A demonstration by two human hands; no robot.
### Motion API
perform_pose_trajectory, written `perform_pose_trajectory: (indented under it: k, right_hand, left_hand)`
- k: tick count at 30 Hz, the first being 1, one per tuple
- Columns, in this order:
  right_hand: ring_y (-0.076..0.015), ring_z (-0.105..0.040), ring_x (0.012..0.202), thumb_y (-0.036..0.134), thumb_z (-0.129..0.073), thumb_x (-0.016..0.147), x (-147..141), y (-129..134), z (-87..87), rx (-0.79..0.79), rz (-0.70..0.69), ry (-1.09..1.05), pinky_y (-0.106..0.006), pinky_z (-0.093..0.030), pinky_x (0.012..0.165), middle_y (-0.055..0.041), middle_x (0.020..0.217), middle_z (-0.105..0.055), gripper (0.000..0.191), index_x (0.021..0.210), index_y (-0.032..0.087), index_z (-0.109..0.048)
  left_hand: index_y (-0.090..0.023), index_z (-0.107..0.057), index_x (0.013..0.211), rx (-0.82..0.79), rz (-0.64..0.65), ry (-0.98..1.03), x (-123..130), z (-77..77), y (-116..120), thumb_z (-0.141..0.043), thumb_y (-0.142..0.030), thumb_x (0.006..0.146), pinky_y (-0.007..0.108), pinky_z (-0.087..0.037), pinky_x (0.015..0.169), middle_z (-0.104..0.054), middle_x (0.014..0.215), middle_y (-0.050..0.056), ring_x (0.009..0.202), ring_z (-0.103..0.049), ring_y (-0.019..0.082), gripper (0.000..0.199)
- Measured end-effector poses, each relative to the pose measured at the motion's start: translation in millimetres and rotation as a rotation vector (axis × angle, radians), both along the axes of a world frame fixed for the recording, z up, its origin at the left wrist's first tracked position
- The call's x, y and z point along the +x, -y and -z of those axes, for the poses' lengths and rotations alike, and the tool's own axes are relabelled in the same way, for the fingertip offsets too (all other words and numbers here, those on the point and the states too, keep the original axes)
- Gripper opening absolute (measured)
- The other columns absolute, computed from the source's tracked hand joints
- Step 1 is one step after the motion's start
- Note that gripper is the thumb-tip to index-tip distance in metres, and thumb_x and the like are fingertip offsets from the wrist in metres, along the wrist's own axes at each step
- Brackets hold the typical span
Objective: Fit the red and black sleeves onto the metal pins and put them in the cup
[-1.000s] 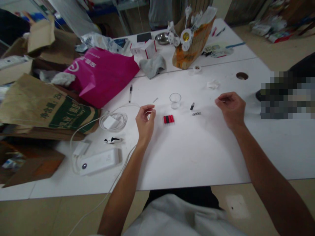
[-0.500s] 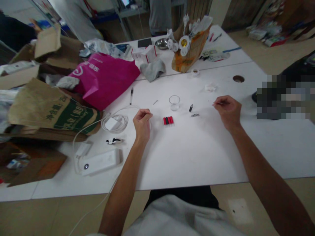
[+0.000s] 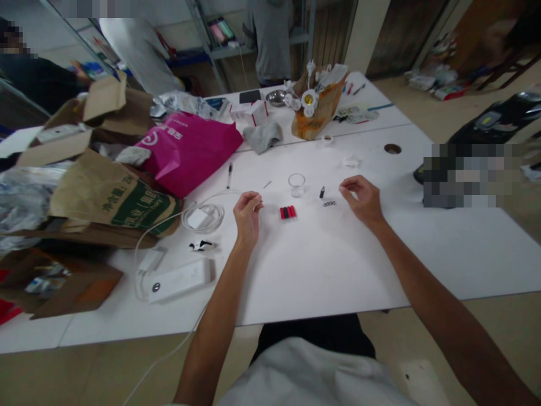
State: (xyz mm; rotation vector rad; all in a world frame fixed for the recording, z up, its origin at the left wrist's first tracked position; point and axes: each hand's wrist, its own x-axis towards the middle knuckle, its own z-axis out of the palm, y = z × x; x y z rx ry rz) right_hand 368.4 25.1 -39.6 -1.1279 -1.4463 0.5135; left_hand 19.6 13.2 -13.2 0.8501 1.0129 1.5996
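Note:
My left hand [image 3: 248, 217] hovers over the white table [image 3: 304, 276], left of a row of small red and black cylinders [image 3: 288, 212] in a clear holder. Its thumb and fingers are pinched; whatever they hold is too small to name. My right hand [image 3: 363, 196] is also pinched, right of a small black pointed tube [image 3: 322, 193] and a short grey patterned strip [image 3: 329, 203]. I cannot make out anything in its fingertips. Between the hands, a clear glass cup [image 3: 296, 186] stands behind the cylinders. A thin grey sliver [image 3: 267, 184] lies to its left.
On the left lie a white power strip [image 3: 181, 282], a coiled white cable [image 3: 211, 223], a pen [image 3: 229, 176] and a magenta bag [image 3: 194, 152]. Toward the back are a grey cloth [image 3: 262, 137] and a paper bag [image 3: 316, 121]. A black bag [image 3: 486, 127] sits right.
My right hand has moved left, closer to the black tube and the grey strip. My left hand stays pinched near the cylinders. The camera view has tilted up slightly.

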Motion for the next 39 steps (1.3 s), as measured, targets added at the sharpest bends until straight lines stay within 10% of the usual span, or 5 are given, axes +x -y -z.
perform_pose_trajectory:
  k: [12, 39]
  right_hand:
    - [-0.0317, -0.076, 0.101, 0.050, -0.083, 0.100, -23, -21, -16.3, 0.115, -0.144, 0.365, -0.055, -0.063, 0.098, -0.0081, 0.104, -0.082, 0.021, 0.100, 0.029, -0.078]
    - [-0.0308, -0.079, 0.102, 0.041, -0.080, 0.107, -36, 11, -36.3, 0.158, -0.085, 0.231, -0.054, -0.066, 0.093, -0.0082, 0.106, -0.083, 0.009, 0.107, 0.033, -0.084]
  left_hand:
    - [-0.022, -0.069, 0.088, -0.009, -0.001, -0.016, 1, -3.2, 2, -0.094, -0.043, 0.076, 0.022, -0.049, 0.076, -0.065, 0.090, -0.001, 0.083, -0.062, 0.012, 0.034]
    - [-0.022, -0.075, 0.090, 0.093, 0.064, -0.075, 14, -11.2, 14, -0.097, -0.039, 0.085, 0.027, -0.049, 0.075, -0.063, 0.080, -0.002, 0.074, -0.058, 0.012, 0.028]
